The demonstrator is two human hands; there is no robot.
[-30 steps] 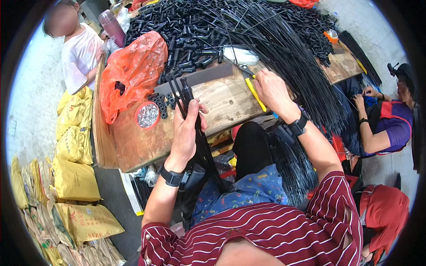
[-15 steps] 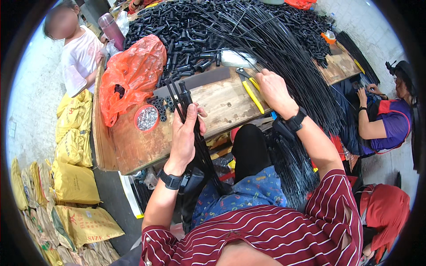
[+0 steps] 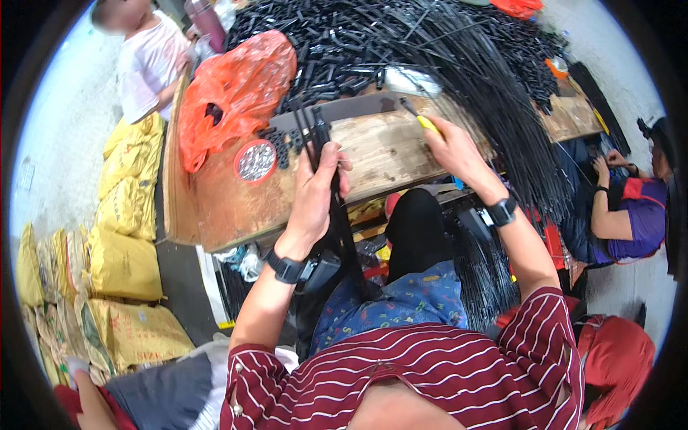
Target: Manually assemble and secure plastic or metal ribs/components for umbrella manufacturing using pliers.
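My left hand (image 3: pixel 315 190) is closed around a bundle of thin black rods (image 3: pixel 346 251), held upright at the table's front edge. Its lower part runs down to my lap, and a thicker black piece (image 3: pixel 319 127) stands among the rod tops. Over the wooden table (image 3: pixel 387 150), my right hand (image 3: pixel 456 149) grips yellow-handled pliers (image 3: pixel 429 125) whose dark jaws point up and to the left. The palm covers most of the handles. Beside my left hand are small black rings (image 3: pixel 284 147) and a round tub (image 3: pixel 256 160) of small shiny pieces.
An orange-red plastic bag (image 3: pixel 236 89) lies on the table's left. Black tubular parts (image 3: pixel 337 54) and long black rods (image 3: pixel 494 107) heap at the back and right. Yellow sacks (image 3: pixel 125 261) line the left floor. Other people are nearby, one in purple (image 3: pixel 623 215) at right.
My right hand has taken hold of the pliers, which lay on the table before. The view has shifted, and a person has come into it at the lower left. My left hand keeps the rods.
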